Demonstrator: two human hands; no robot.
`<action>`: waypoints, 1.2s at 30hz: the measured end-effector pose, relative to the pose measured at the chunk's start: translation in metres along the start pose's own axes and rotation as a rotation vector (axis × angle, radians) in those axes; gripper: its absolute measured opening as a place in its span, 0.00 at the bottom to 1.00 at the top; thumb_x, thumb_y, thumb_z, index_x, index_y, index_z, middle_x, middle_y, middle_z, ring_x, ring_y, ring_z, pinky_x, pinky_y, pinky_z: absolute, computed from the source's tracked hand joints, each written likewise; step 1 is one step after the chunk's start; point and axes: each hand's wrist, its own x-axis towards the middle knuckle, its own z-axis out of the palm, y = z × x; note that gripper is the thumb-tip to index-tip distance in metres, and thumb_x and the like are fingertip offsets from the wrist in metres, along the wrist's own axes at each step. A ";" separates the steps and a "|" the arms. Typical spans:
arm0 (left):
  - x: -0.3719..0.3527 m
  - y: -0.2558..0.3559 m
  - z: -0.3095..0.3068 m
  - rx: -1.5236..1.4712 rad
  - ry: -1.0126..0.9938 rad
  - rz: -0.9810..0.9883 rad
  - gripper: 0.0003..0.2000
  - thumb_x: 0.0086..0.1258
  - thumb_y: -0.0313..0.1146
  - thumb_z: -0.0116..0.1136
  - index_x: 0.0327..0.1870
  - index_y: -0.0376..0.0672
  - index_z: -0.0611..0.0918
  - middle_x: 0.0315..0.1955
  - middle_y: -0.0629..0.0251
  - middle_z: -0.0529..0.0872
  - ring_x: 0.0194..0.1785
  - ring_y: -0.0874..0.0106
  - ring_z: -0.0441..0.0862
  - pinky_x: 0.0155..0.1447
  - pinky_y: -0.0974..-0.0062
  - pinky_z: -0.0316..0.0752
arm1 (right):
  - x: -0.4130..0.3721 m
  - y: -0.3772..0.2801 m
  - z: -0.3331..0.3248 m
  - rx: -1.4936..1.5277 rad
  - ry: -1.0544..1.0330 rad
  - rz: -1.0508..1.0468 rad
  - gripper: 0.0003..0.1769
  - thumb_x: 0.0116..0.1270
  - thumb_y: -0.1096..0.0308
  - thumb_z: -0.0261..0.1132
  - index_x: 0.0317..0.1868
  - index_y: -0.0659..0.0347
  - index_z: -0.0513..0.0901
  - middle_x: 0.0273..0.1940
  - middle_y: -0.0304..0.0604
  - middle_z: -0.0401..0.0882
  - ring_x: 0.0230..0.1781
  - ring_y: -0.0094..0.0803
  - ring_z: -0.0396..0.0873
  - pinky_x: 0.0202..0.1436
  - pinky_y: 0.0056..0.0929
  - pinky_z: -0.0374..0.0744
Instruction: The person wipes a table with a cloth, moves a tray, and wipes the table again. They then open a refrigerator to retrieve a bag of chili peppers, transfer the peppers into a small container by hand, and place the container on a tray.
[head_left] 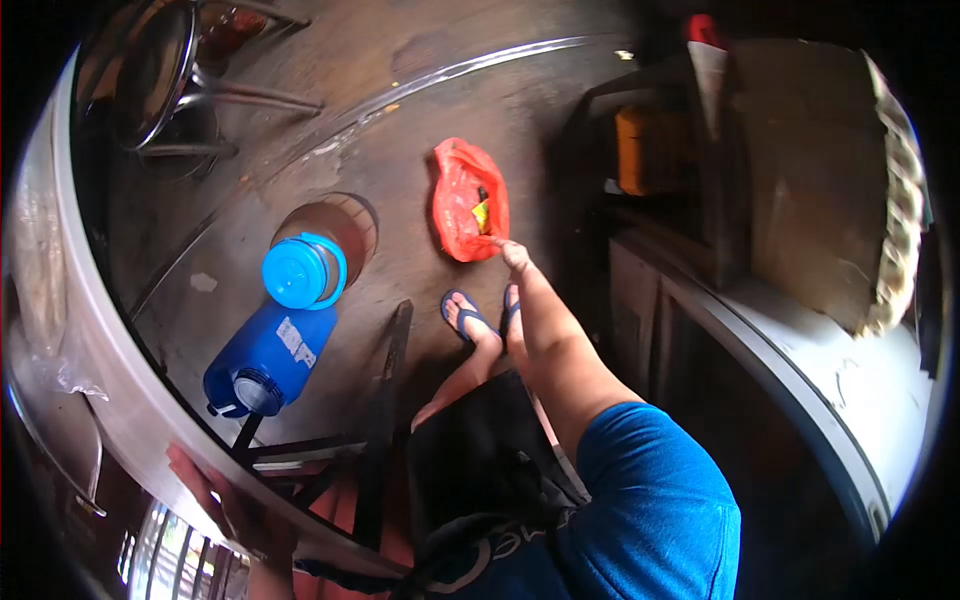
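Observation:
My right hand [512,254] reaches down in front of me, its fingers closed on the rim of a red plastic bag [462,235]. The bag's mouth gapes upward, and inside lie a small yellow item [481,215] and something dark that is too small to name. At the lower left, my left hand [215,500] rests against the pale table [135,410] near its edge. Its fingers are stretched out, partly in shadow, with nothing in them.
A blue jug [270,355] and a brown container with a light-blue lid [295,272] stand on the floor to the left. Metal stools [160,75] are at the upper left. On the right is a white surface [830,390] with a cardboard box [800,180].

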 end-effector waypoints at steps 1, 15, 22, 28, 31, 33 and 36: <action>-0.001 0.000 0.001 -0.002 0.006 -0.030 0.29 0.74 0.45 0.46 0.72 0.43 0.58 0.70 0.39 0.53 0.73 0.45 0.52 0.72 0.50 0.52 | 0.010 -0.001 0.006 0.057 -0.001 0.109 0.37 0.59 0.44 0.64 0.63 0.61 0.72 0.65 0.52 0.67 0.67 0.43 0.63 0.65 0.45 0.64; 0.003 -0.005 -0.025 -0.136 -0.064 0.006 0.30 0.64 0.43 0.52 0.66 0.36 0.67 0.68 0.41 0.59 0.72 0.43 0.53 0.72 0.39 0.40 | -0.175 -0.095 -0.012 0.361 -0.287 -0.133 0.23 0.64 0.54 0.64 0.54 0.60 0.79 0.48 0.39 0.79 0.52 0.28 0.74 0.58 0.39 0.69; 0.002 0.060 -0.071 -0.311 -0.024 -0.013 0.46 0.53 0.53 0.66 0.70 0.39 0.58 0.71 0.48 0.55 0.74 0.51 0.50 0.72 0.42 0.42 | -0.500 -0.208 -0.023 0.135 -0.667 -0.576 0.32 0.65 0.57 0.61 0.63 0.70 0.69 0.62 0.46 0.70 0.63 0.33 0.68 0.66 0.36 0.63; -0.025 0.140 -0.166 -1.067 0.404 -0.408 0.41 0.52 0.29 0.70 0.70 0.39 0.61 0.53 0.54 0.79 0.55 0.63 0.79 0.56 0.70 0.74 | -0.707 -0.244 -0.006 -0.077 -1.146 -0.875 0.37 0.59 0.57 0.63 0.65 0.73 0.67 0.68 0.51 0.58 0.71 0.40 0.57 0.71 0.39 0.57; -0.071 0.110 -0.200 -0.803 0.780 -0.311 0.25 0.53 0.29 0.67 0.55 0.41 0.77 0.41 0.53 0.83 0.43 0.57 0.83 0.47 0.65 0.78 | -0.765 -0.240 0.013 -0.425 -1.118 -1.206 0.33 0.59 0.61 0.66 0.63 0.68 0.71 0.66 0.54 0.62 0.68 0.43 0.62 0.69 0.39 0.62; -0.113 0.091 -0.239 -0.860 0.772 -0.528 0.20 0.59 0.24 0.64 0.53 0.34 0.75 0.48 0.57 0.81 0.51 0.70 0.79 0.57 0.70 0.74 | -0.784 -0.215 0.036 -0.672 -0.919 -1.735 0.26 0.59 0.62 0.66 0.56 0.68 0.77 0.60 0.56 0.70 0.61 0.47 0.70 0.63 0.40 0.68; -0.174 0.039 -0.270 -0.656 1.038 -0.602 0.21 0.56 0.19 0.63 0.53 0.33 0.76 0.48 0.59 0.81 0.52 0.69 0.79 0.58 0.70 0.73 | -0.751 -0.146 0.092 -0.821 -1.226 -1.639 0.20 0.61 0.65 0.65 0.51 0.66 0.78 0.57 0.57 0.73 0.58 0.50 0.73 0.56 0.40 0.75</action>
